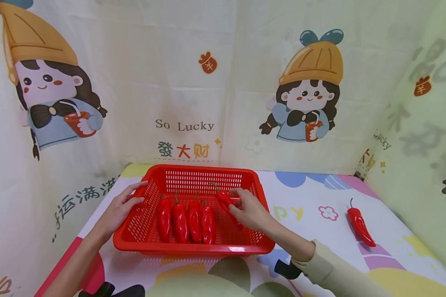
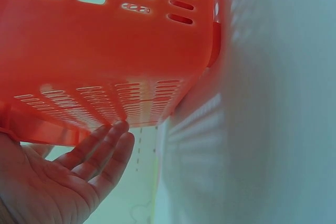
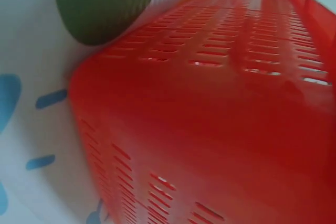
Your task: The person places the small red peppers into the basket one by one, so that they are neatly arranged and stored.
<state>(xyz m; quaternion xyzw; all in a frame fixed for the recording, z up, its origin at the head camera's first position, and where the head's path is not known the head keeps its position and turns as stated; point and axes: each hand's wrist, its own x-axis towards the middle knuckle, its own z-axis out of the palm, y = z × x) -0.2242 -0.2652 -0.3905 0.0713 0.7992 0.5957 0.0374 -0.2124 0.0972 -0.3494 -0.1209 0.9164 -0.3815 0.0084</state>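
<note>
A red plastic basket (image 1: 193, 248) with slotted walls stands on the table. Several glossy red chili peppers (image 1: 180, 220) with green stems lie side by side in its left and middle part. Over the basket's right part, my right hand (image 1: 250, 209) pinches another red chili pepper (image 1: 223, 197), tilted, stem toward the back left. My left hand (image 1: 119, 208) holds the basket's left rim. Seen from the left wrist, the fingers (image 2: 113, 153) of that hand reach under the rim along the outer wall. The right wrist view shows the basket's outside (image 3: 210, 114), not the right hand.
One more red chili pepper (image 1: 360, 227) lies on the table to the right of the basket. A printed cloth (image 1: 238, 82) hangs behind and at both sides of the patterned tabletop (image 1: 301, 243).
</note>
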